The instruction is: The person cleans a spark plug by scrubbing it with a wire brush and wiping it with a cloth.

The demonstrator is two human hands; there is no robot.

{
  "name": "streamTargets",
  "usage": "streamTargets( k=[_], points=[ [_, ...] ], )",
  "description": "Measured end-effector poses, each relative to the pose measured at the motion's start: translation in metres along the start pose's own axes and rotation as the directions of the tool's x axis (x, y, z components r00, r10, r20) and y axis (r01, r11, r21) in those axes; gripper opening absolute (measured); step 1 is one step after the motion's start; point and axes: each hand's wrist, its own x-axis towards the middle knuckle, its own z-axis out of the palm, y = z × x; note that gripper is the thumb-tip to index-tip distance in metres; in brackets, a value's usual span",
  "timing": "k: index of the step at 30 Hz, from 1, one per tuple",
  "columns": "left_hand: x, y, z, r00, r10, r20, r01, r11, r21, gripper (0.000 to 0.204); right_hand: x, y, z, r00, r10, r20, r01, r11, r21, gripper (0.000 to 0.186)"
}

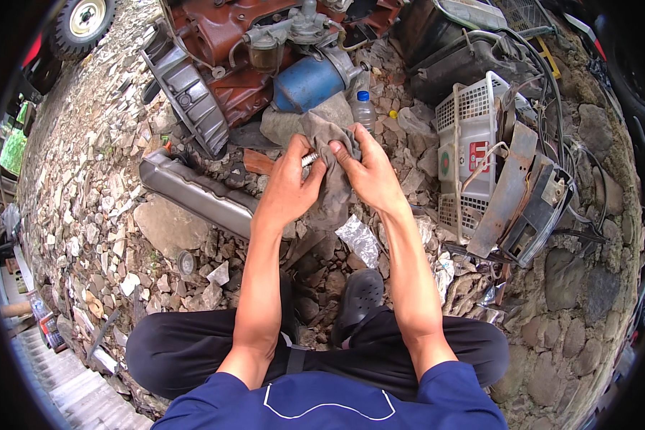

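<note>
Between the fingertips of both hands, a short threaded metal bolt (309, 158) shows bright and ribbed, half wrapped in a limp, grimy grey rag (331, 147). The left hand (288, 188) pinches the bolt's near end, while the right hand (370, 174) clenches the cloth around it. Beyond the fingers lie rough flat stones (107, 143), a blue cylinder (308, 82) and a clear plastic bottle (364, 109).

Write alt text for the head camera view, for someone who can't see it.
A seated person's left hand and right hand wipe a threaded metal bolt with a grey rag over stony ground, in front of a rust-red engine.
</note>
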Motion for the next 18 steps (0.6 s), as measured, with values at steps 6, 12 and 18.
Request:
streamTargets(
  k=[6, 12, 18],
  points=[
    [0.000, 0.000, 0.004, 0.992, 0.114, 0.057, -0.123, 0.977, 0.175, 0.019, 0.007, -0.002, 0.009, 0.963, 0.163, -0.215, -0.237, 0.892, -0.385, 0.043],
    [0.001, 0.020, -0.003, 0.998, -0.055, 0.013, 0.054, 0.997, 0.055, 0.020, 0.015, 0.019, -0.030, 0.845, 0.328, -0.421, -0.272, 0.944, 0.190, 0.058],
    [0.002, 0.028, -0.010, 0.998, -0.059, -0.028, 0.056, 0.992, -0.109, 0.020, 0.011, 0.022, -0.087, 0.872, 0.353, -0.339, 0.138, 0.488, 0.862, 0.054]
  ],
)
